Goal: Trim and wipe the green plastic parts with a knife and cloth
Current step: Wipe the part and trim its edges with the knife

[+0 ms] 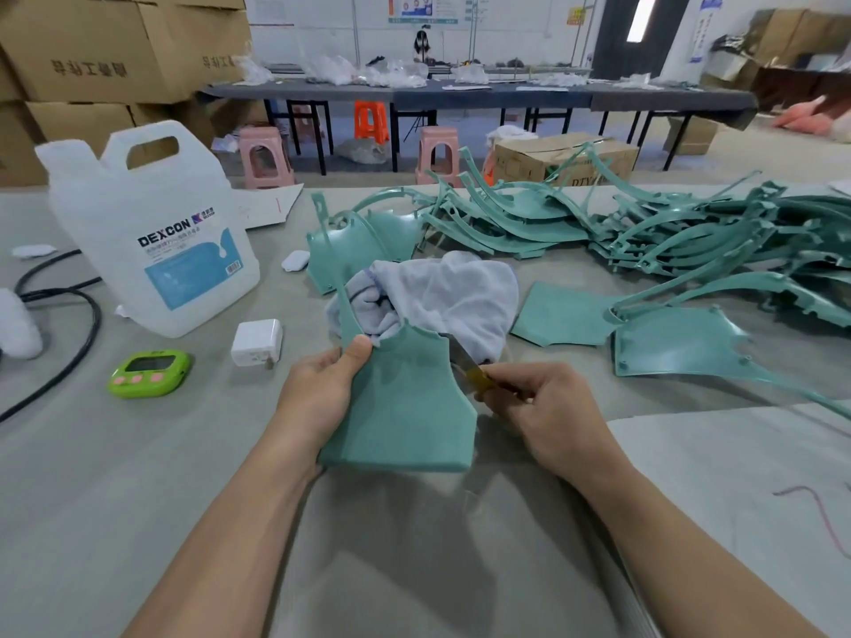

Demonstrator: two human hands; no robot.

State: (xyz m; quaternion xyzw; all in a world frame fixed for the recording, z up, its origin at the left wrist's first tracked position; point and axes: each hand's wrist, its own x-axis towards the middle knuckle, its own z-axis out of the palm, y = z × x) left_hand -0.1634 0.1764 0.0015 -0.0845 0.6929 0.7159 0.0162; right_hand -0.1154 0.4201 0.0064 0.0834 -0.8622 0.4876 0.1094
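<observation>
A green part is held up just above the table. It is gripped along its left edge by the left hand, with the thumb pressed on the front near the top notch. The knife is pinched by its yellow handle in the curled fingers of the right hand, and the blade is laid against the part's upper right edge. Trimming is judged to be the step in hand.

The cloth is seen crumpled on the table just behind the held part and is touched by neither hand. Wiping of this piece is therefore judged not yet begun.

Beyond the cloth and off to the right, a large pile of green parts is heaped in a tangle of curved strips and panels. Whether these have been trimmed cannot be told from here. Two flatter panels are laid apart from the heap, nearer the right hand. They may be finished pieces, though that cannot be confirmed.

With so many parts on the table and only one in work, the job is judged far from over. This edge is to be finished, the piece wiped, and the heap worked through.

On the left a white jug is stood upright, with a green timer and a white charger placed in front of it, none of them in use.
</observation>
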